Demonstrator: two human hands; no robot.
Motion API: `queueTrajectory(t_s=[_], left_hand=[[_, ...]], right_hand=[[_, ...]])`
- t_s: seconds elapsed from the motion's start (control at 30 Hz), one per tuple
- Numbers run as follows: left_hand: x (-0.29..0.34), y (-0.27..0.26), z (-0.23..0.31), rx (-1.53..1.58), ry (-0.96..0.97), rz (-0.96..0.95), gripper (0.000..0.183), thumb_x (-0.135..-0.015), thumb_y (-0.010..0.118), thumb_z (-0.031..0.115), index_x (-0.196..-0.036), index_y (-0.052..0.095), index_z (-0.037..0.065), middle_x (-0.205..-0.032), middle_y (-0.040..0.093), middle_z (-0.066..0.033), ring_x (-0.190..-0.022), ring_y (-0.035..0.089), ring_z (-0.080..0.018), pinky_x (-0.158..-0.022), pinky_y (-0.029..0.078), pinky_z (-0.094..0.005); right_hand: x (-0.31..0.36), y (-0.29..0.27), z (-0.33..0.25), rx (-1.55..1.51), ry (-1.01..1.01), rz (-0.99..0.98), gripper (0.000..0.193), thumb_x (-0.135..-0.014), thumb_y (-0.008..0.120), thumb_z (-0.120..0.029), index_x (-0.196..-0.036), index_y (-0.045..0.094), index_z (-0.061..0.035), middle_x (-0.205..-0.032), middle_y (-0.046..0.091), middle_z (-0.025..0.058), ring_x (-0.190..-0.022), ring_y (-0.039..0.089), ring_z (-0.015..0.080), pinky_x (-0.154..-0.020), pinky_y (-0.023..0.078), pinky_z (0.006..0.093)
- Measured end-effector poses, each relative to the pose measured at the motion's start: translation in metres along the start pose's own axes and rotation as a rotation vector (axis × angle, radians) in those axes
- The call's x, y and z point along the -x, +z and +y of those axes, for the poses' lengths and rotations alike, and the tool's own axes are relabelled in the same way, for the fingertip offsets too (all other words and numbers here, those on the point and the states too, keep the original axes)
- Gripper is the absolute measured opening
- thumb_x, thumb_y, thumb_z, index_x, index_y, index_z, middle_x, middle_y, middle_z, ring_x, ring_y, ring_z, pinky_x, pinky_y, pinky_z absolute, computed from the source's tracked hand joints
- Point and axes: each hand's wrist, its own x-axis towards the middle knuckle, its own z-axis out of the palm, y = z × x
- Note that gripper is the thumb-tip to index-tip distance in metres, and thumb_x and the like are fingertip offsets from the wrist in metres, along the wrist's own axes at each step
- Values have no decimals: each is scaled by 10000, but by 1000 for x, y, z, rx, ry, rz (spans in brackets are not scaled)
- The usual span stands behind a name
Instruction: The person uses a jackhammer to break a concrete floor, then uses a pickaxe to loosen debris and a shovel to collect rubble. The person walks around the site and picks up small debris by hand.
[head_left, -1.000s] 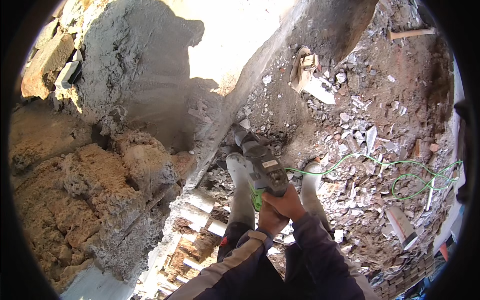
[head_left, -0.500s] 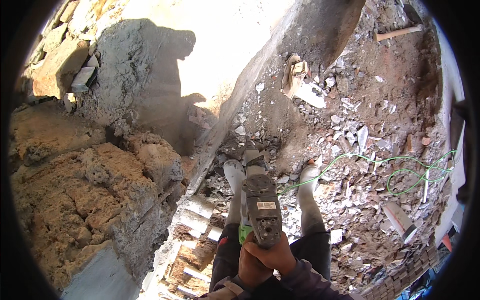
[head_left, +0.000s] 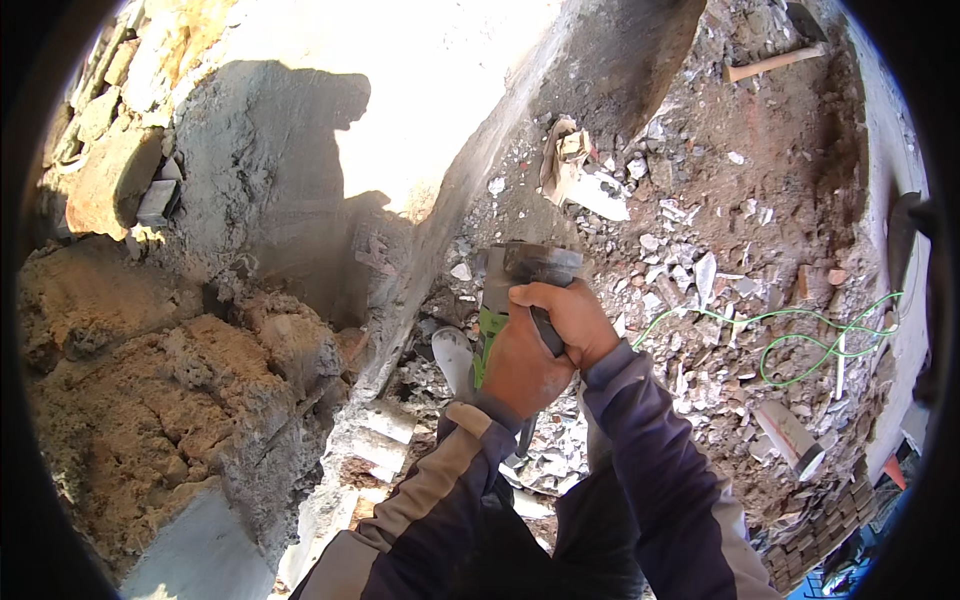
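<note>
Both hands are closed round a demolition hammer (head_left: pixel 538 262) with a dark body and green side. My left hand (head_left: pixel 522 365) wraps its handle, fingers curled in. Against it, my right hand (head_left: pixel 578 320) grips the same handle from the right, its thumb lying across the top. The tool is held out in front of me over the rubble (head_left: pixel 690 400). Its front end and bit are hidden from sight.
Broken masonry (head_left: pixel 170 400) rises at the left beside a low wall edge. A green cord (head_left: pixel 790 318) loops over the rubble at right. A wooden-handled tool (head_left: pixel 775 63) lies at the far right. A torn bag (head_left: pixel 582 170) sits ahead. My left boot (head_left: pixel 453 355) stands among debris.
My hands and the hammer have moved forward, away from my body, and my forearms now stretch into view. The tool's long front, visible before, is now hidden. The view has shifted slightly.
</note>
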Motion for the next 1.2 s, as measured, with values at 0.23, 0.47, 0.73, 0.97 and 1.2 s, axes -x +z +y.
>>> queueTrajectory(t_s=[0.23, 0.47, 0.73, 0.97, 1.2], left_hand=[[-113, -45, 13, 164, -93, -246, 421, -647, 744, 64, -1025, 588, -38, -855, 675, -106, -781, 662, -210, -701, 526, -335], [-179, -62, 30, 6, -362, -351, 225, -584, 705, 82, -774, 684, -36, -777, 668, -104, -671, 638, -222, -616, 509, -317], [-176, -32, 1, 60, -216, -300, 179, -601, 690, 53, -758, 671, -30, -735, 653, -100, -641, 623, -216, -594, 495, -311], [-19, 5, -56, 119, -83, -8, 685, -708, 772, 189, -1250, 402, -8, -1063, 636, -209, -947, 667, -357, -824, 528, -414], [153, 7, -111, -3, -224, -236, 661, -767, 753, 189, -1325, 432, 42, -1208, 598, -123, -1120, 597, -312, -967, 460, -428]], right_hand=[[-95, 18, -51, 5, 77, -51, 202, -796, 697, -170, -903, 650, -5, -823, 671, 85, -629, 630, 213, -610, 527, 372], [-178, 10, -68, 124, 93, -41, 418, -768, 703, -278, -1005, 657, 64, -954, 672, 196, -774, 648, 312, -696, 509, 437], [-163, -8, -54, -2, 141, -115, 209, -816, 678, -247, -836, 658, -40, -752, 671, 74, -620, 627, 208, -600, 505, 351], [-60, -10, 49, 258, -167, -41, 404, -729, 749, -284, -914, 687, 70, -865, 697, 132, -744, 660, 207, -669, 525, 340], [98, 22, 201, 287, -68, 77, 315, -788, 765, -211, -1015, 682, -9, -932, 717, 147, -881, 709, 251, -768, 556, 358]])
